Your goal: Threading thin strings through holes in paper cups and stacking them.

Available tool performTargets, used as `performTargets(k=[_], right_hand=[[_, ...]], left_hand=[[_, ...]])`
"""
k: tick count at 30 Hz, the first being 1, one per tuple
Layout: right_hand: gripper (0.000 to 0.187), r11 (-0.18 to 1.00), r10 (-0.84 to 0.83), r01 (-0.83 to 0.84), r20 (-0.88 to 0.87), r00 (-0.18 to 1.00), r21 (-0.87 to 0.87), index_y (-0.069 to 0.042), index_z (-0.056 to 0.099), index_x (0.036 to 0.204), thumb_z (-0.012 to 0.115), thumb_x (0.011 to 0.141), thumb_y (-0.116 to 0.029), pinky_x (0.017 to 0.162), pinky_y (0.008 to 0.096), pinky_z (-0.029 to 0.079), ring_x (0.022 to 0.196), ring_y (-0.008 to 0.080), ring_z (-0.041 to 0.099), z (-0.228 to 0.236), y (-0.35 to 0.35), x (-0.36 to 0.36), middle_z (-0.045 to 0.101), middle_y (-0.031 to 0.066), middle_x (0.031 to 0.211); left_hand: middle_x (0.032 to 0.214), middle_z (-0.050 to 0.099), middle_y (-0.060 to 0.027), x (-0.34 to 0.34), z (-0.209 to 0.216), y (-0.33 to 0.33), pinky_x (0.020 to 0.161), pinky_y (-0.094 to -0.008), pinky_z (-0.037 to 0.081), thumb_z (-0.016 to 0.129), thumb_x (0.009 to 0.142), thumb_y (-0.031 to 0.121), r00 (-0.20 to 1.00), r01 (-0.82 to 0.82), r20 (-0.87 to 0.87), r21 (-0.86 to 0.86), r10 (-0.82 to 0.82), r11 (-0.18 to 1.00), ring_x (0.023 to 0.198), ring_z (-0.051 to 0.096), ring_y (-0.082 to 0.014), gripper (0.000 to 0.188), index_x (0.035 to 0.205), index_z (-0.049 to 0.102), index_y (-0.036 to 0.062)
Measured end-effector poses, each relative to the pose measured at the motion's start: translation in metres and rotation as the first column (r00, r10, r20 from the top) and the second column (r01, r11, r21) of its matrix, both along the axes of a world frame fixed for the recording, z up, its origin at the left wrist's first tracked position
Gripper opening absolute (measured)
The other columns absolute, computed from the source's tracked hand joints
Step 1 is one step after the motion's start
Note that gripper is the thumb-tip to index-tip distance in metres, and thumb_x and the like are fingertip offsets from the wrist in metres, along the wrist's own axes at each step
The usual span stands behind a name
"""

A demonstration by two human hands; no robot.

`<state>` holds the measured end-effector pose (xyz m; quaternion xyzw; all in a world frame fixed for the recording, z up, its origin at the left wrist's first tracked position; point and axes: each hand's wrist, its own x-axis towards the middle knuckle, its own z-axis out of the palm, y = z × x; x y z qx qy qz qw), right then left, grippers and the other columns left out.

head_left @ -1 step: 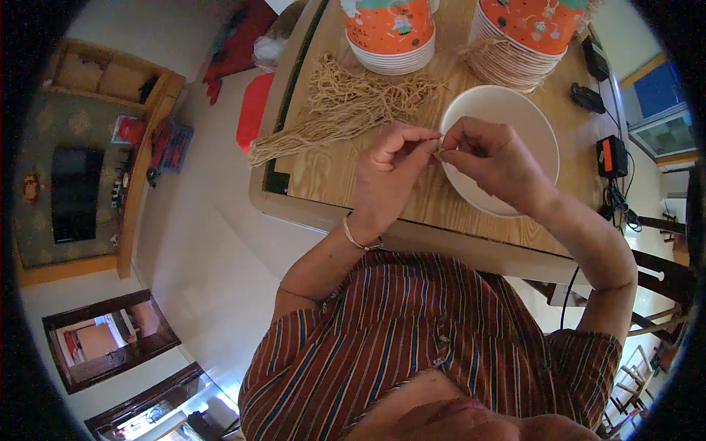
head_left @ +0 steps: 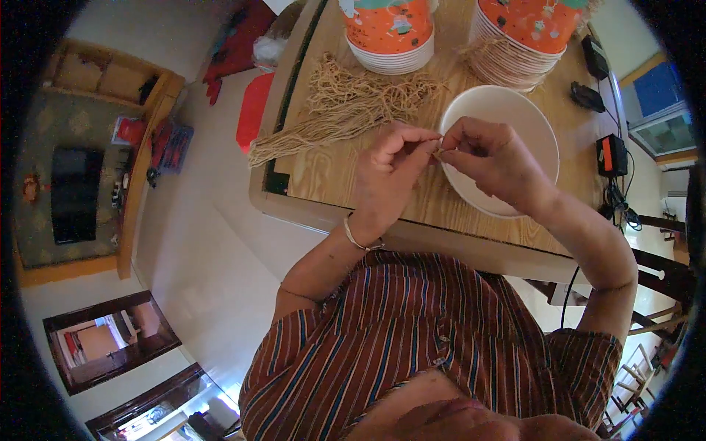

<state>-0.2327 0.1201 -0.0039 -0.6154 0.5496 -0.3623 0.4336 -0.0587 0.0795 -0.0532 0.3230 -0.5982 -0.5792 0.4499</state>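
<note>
My left hand (head_left: 390,169) and my right hand (head_left: 500,158) meet fingertip to fingertip over the near left rim of a white paper bucket (head_left: 540,147). Both are closed in a pinch. A tiny pale tan bit shows between the fingertips, too small to name. Just beyond my left hand, a bundle of tan twine (head_left: 331,125) lies on the wooden table (head_left: 323,180), straight at its left end and crinkled toward the right.
Two stacks of orange-patterned paper buckets stand at the far side, a left stack (head_left: 390,37) and a right stack (head_left: 518,44) with tan strands hanging over it. Black adapters with cables, one with an orange face (head_left: 610,156), lie along the table's right edge.
</note>
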Motion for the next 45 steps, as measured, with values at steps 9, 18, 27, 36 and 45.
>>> performTargets(k=[9,18,27,36,45], right_hand=[[0.009,0.940,-0.080,0.004,0.207,0.975,0.342,-0.004,0.062,0.093,0.064,0.089,-0.013,0.040,0.0197,0.037,0.051,0.0019,0.044,0.002,0.002,-0.001,0.052,-0.0039,0.069],[0.011,0.901,-0.160,0.005,0.321,0.934,0.433,-0.005,0.062,0.093,0.066,0.088,-0.013,0.039,0.0205,0.038,0.051,0.0031,0.046,-0.001,0.001,0.000,0.052,-0.0037,0.069],[0.010,0.902,-0.181,0.023,0.330,0.927,0.432,-0.005,0.062,0.091,0.066,0.087,-0.012,0.039,0.0205,0.039,0.049,0.0034,0.047,0.002,0.000,0.001,0.052,-0.0027,0.069],[0.009,0.901,-0.198,0.033,0.342,0.919,0.432,-0.006,0.061,0.092,0.066,0.087,-0.012,0.039,0.0209,0.039,0.049,0.0032,0.046,0.000,0.002,0.001,0.053,-0.0032,0.070],[0.007,0.907,-0.157,0.014,0.307,0.939,0.420,-0.006,0.061,0.092,0.064,0.089,-0.012,0.040,0.0201,0.039,0.052,0.0018,0.047,-0.004,0.002,-0.001,0.057,-0.0035,0.073]], left_hand=[[0.090,0.059,-0.0001,-0.007,-0.006,0.002,0.067,-0.0189,0.046,0.061,0.090,-0.002,0.999,-0.039,-0.040,-0.136,0.034,0.990,0.078,0.056,-0.0054,0.011,0.100,0.064,0.0015],[0.088,0.058,0.0011,-0.012,-0.017,0.006,0.068,-0.0188,0.045,0.063,0.090,0.000,0.989,-0.093,-0.111,0.054,0.098,0.994,0.077,0.054,-0.0038,0.011,0.100,0.059,0.0028],[0.089,0.061,-0.0022,-0.006,-0.012,0.014,0.070,-0.0220,0.049,0.062,0.091,0.003,0.990,-0.136,-0.030,-0.039,0.135,0.990,0.079,0.059,-0.0079,0.004,0.094,0.061,0.0001],[0.094,0.064,-0.0096,0.004,-0.007,0.014,0.077,-0.0262,0.051,0.068,0.083,-0.003,0.972,-0.093,0.161,-0.419,0.174,0.903,0.087,0.064,-0.0161,0.015,0.097,0.063,-0.0001],[0.087,0.063,-0.0022,0.004,-0.002,0.017,0.074,-0.0218,0.050,0.063,0.088,-0.002,0.986,-0.090,0.127,-0.135,0.107,0.987,0.083,0.062,-0.0081,0.008,0.096,0.062,0.0003]])
